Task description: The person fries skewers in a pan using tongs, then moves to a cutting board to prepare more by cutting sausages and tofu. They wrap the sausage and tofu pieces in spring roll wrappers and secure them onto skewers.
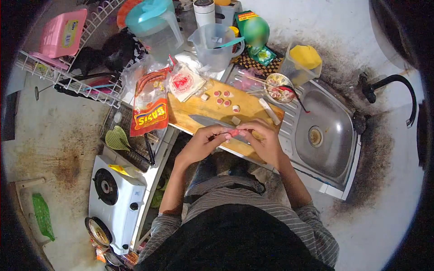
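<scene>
Between the fingertips of my left hand (205, 143) and my right hand (266, 142) is a short red sausage piece (233, 133). Both hands pinch it above the near edge of a wooden cutting board (183, 110). A knife (203, 120) lies on the board, partly hidden by my hands. Beyond it sit several small rolls (220, 101) with pinkish-red centres and pale wrapping. One pale piece (236, 120) lies just past my fingers. At the board's right end rests a longer white roll (270, 111).
A bowl with sticks (279, 88) stands by the steel sink (332, 104). Left of the board lie a red-and-yellow sausage packet (149, 115) and a wrapper packet (183, 83). Measuring jugs (212, 45) stand behind. A white stove (120, 198) and a dish rack (97, 31) are at left.
</scene>
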`<control>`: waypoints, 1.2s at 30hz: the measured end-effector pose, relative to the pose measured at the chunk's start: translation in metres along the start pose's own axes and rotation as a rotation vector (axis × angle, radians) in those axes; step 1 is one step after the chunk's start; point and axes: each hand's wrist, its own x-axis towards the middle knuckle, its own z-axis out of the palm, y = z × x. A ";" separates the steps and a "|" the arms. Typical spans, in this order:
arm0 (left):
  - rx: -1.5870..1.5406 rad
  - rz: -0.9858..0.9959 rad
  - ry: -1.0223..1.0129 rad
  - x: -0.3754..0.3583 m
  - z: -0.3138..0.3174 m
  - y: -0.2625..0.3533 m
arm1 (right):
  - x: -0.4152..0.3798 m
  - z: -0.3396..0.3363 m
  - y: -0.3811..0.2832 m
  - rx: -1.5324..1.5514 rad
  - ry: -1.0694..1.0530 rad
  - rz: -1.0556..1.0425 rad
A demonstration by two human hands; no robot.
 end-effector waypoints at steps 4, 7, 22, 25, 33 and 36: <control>0.193 0.060 -0.040 0.001 -0.001 0.011 | 0.004 -0.004 0.002 -0.015 -0.082 -0.067; 0.269 0.071 -0.053 -0.001 -0.001 0.025 | 0.003 -0.008 0.004 0.017 -0.123 -0.036; 0.250 0.113 -0.072 0.003 0.003 0.041 | -0.003 -0.019 -0.004 -0.564 0.019 -0.459; 0.327 0.136 -0.088 0.005 0.002 0.042 | -0.003 -0.024 -0.007 -0.640 -0.008 -0.488; 0.329 0.071 -0.118 0.007 0.000 0.048 | 0.008 -0.023 -0.007 -0.760 0.021 -0.668; 0.340 0.129 -0.120 0.006 -0.001 0.041 | 0.010 -0.021 -0.007 -0.747 0.015 -0.691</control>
